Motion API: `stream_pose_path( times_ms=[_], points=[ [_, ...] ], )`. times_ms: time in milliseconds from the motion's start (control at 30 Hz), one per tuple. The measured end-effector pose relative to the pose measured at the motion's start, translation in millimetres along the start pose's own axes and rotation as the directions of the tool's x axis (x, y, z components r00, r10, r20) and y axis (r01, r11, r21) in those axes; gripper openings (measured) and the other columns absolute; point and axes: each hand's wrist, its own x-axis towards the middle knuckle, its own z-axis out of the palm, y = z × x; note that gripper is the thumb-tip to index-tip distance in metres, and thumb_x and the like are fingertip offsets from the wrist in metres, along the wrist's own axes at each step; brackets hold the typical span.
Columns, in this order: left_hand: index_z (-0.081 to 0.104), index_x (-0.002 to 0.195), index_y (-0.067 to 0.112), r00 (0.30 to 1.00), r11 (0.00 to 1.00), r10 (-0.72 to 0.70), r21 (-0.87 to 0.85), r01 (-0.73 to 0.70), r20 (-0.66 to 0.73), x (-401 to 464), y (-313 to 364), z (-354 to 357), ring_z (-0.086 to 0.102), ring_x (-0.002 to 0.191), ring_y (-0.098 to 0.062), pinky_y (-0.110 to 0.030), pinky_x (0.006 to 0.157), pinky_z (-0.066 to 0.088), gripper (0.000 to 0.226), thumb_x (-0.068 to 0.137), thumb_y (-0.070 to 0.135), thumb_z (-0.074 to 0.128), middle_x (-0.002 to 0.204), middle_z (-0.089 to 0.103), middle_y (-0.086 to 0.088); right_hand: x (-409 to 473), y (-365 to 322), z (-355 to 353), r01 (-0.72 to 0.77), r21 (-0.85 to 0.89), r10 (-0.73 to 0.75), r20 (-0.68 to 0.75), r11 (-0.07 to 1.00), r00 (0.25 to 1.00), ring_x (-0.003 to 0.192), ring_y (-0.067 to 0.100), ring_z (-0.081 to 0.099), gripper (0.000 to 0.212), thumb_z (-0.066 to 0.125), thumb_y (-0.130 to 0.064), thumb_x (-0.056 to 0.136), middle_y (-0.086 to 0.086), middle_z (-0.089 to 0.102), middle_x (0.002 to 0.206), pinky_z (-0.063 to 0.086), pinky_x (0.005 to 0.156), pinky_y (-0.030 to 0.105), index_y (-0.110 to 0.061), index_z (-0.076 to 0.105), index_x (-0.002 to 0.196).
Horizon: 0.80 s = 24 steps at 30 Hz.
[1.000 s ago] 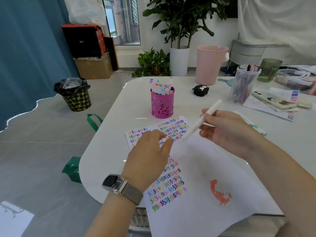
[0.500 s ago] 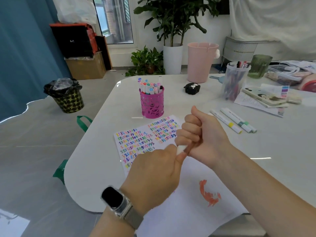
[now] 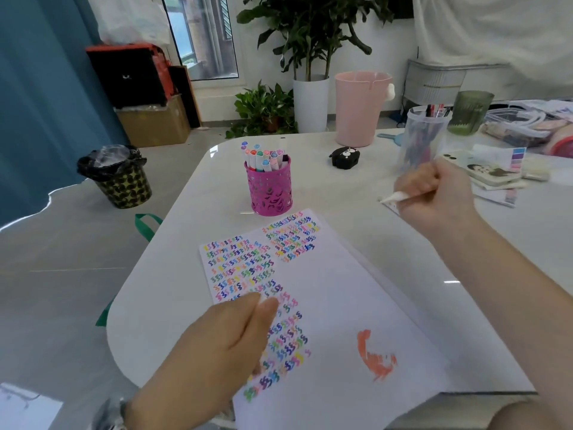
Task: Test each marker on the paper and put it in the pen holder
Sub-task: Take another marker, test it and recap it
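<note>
i see my right hand curled around a white marker above the table, right of the pink pen holder; my left hand rests with relaxed fingers on the paper

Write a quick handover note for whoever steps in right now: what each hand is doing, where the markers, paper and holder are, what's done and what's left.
Right hand: grips a white marker, held above the table right of the pen holder, off the paper; blur hides whether it is capped.
Left hand: fingers lie over the left part of the paper; I cannot tell if it holds anything.
Pink pen holder: stands just beyond the paper, already holding many markers.
Done: the paper carries rows of coloured test squiggles and one orange scribble.
Left: test the marker in hand if untested, then drop it in the holder. Other loose markers aren't visible.
</note>
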Motion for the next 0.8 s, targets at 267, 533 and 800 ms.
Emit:
stream_pose_path(
  times_ms=[267, 533, 800],
  points=[
    [0.027, 0.093, 0.023, 0.975, 0.851, 0.152, 0.523, -0.046, -0.162, 37, 0, 24, 0.037, 0.090, -0.013, -0.021, 0.075, 0.027, 0.038, 0.084, 0.056, 0.046, 0.095, 0.034, 0.008, -5, 53, -16, -0.058, -0.833, 0.181, 0.051, 0.550, 0.982, 0.046, 0.014, 0.048, 0.068, 0.029, -0.059, 0.096, 0.007, 0.058, 0.053, 0.035, 0.043, 0.020, -0.007, 0.069, 0.076],
    [0.029, 0.122, 0.015, 0.993, 0.674, -0.103, 0.730, 0.112, -0.058, 39, -18, 44, 0.004, 0.145, -0.031, -0.046, 0.114, 0.019, 0.096, 0.060, 0.075, -0.014, 0.157, 0.007, -0.010, 1, 76, -50, 0.314, -0.946, -0.232, 0.325, -0.081, 0.917, 0.048, 0.012, 0.050, 0.039, 0.078, -0.028, 0.071, 0.000, 0.056, 0.050, 0.041, 0.052, 0.026, -0.016, 0.045, 0.053],
    [0.024, 0.133, 0.014, 0.984, 0.646, -0.174, 0.751, 0.138, -0.031, 44, -14, 44, 0.002, 0.145, -0.033, -0.049, 0.115, 0.015, 0.075, 0.084, 0.071, 0.020, 0.157, 0.005, -0.009, 7, 94, -54, 0.321, -0.944, -0.213, 0.330, -0.079, 0.920, 0.049, 0.015, 0.052, 0.035, 0.070, -0.020, 0.075, 0.004, 0.059, 0.053, 0.041, 0.051, 0.027, -0.014, 0.041, 0.058]
  ],
)
